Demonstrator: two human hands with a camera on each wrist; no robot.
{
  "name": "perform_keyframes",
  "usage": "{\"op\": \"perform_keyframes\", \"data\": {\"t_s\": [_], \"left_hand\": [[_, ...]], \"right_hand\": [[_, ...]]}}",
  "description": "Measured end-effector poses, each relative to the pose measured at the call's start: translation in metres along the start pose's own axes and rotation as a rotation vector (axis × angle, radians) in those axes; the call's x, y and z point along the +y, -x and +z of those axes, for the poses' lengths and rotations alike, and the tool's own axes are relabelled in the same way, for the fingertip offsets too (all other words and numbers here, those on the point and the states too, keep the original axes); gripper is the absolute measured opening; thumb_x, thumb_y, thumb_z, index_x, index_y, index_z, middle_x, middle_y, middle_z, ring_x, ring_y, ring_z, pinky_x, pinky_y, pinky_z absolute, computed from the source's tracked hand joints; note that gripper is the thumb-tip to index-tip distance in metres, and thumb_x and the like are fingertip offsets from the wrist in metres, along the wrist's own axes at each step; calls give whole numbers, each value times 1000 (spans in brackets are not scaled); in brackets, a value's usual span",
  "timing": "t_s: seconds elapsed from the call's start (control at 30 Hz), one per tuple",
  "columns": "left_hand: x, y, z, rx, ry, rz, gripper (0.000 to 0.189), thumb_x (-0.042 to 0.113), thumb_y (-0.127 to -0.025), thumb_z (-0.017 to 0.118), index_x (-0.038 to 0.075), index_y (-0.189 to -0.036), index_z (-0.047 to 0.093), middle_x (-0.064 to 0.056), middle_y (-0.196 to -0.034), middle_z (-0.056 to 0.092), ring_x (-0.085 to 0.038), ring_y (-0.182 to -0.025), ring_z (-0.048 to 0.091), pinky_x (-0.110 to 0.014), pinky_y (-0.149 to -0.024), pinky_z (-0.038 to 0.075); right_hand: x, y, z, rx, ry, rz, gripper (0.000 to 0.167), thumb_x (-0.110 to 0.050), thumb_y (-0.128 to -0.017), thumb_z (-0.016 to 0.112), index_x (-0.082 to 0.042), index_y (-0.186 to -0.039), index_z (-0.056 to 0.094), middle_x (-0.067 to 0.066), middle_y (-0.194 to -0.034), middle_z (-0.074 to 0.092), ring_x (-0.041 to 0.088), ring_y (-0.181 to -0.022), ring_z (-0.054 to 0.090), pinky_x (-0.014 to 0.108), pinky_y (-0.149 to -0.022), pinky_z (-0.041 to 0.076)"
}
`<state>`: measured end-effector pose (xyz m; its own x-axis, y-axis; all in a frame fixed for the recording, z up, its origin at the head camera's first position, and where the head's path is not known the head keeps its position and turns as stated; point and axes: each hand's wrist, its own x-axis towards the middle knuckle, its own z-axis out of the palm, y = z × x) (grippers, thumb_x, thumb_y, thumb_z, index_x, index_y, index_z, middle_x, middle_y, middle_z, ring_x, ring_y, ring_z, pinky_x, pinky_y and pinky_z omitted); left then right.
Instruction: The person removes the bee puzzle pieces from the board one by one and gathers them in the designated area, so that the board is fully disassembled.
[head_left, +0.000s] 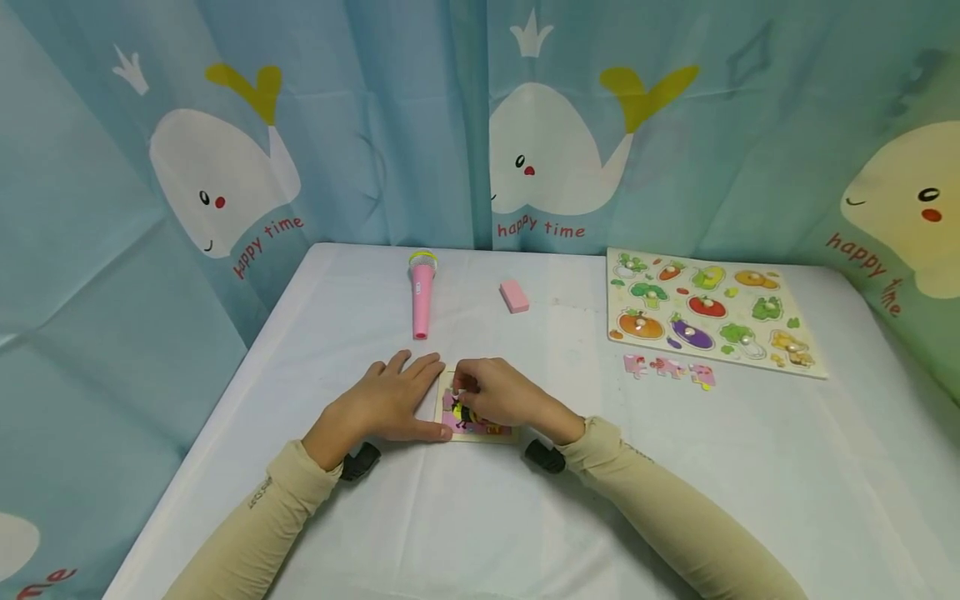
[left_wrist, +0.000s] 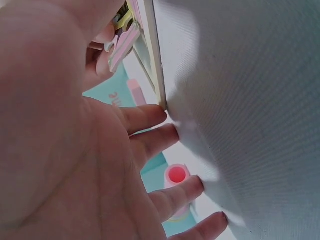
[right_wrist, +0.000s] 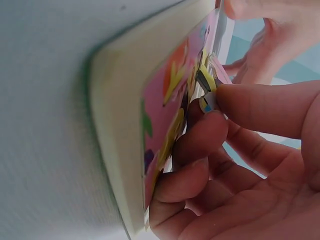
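Observation:
A small jigsaw puzzle board (head_left: 440, 400) with a pale frame and a pink bee picture lies on the table before me. My left hand (head_left: 386, 406) rests flat at its left side, fingers spread on the cloth and thumb on the lower left corner. Thumb and index finger of my right hand (head_left: 498, 393) pinch a puzzle piece (right_wrist: 206, 80), pink, yellow and black, tilted up from the picture. The left wrist view also shows this piece (left_wrist: 125, 46) standing at an angle. The right hand's other fingers curl low over the board, hiding part of the picture.
Three loose pink puzzle pieces (head_left: 667, 367) lie to the right, below a vegetable peg board (head_left: 618, 333). Beyond my hands are a pink toy microphone (head_left: 422, 300) and a pink block (head_left: 514, 296). A blue whale-print curtain (head_left: 435, 125) hangs behind the white table.

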<state>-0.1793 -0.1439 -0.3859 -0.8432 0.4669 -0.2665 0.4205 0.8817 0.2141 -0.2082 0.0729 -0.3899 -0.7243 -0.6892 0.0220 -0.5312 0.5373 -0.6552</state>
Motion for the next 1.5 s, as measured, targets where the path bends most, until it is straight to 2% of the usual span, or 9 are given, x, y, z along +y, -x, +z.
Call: {"op": "perform_keyframes", "data": {"t_s": [0.2,0.47,0.63,0.8,1.07,1.27,1.5], "left_hand": [[1,0,0,9,-7,-7,89,60,-101,66,5,-165,36,-10,-173,32,-47,-157,24,-67,-118,29],[2,0,0,14,-16,-10,89,59,-101,66,6,-165,38,-10,-172,33,-46,-157,25,-67,-117,30],[1,0,0,6,-14,-18,89,60,-100,67,7,-165,38,-9,-172,33,-45,-156,26,-67,-118,30],[2,1,-1,-1,-10,-21,95,63,-96,72,8,-165,38,-9,-172,32,-44,-157,25,-66,-118,29],[2,1,-1,-1,19,-16,107,67,-88,77,7,-167,35,-8,-173,30,-43,-157,23,-67,-120,26],[2,1,-1,-3,35,-7,109,66,-87,79,6,-167,34,-9,-173,30,-44,-157,22,-68,-120,25],[2,1,-2,0,41,-8,110,65,-87,80,5,-166,34,-10,-172,30,-45,-157,22,-68,-120,25]], "right_hand": [[0,-1,0,3,13,0,9,2,-101,66,-3,-94,69,-1,-81,63,10,-73,55,28,-71,49],[3,-1,-5,-2,-62,87,11,-2,-104,66,-4,-94,70,-1,-83,65,11,-74,57,29,-71,50],[5,4,-12,36,-112,83,9,-4,-104,66,-4,-97,72,1,-86,66,13,-76,58,30,-70,51],[10,12,-22,89,-162,94,9,-7,-105,65,-3,-102,73,2,-89,66,16,-75,58,31,-68,50],[29,28,-36,150,-214,167,8,-7,-105,66,-2,-107,73,7,-92,66,18,-70,59,32,-62,51],[40,44,-46,177,-231,226,9,-5,-105,66,-2,-109,73,11,-85,66,21,-68,58,31,-59,49],[51,63,-59,200,-241,251,10,-4,-105,65,0,-111,73,8,-78,63,21,-64,55,30,-56,46]]}}
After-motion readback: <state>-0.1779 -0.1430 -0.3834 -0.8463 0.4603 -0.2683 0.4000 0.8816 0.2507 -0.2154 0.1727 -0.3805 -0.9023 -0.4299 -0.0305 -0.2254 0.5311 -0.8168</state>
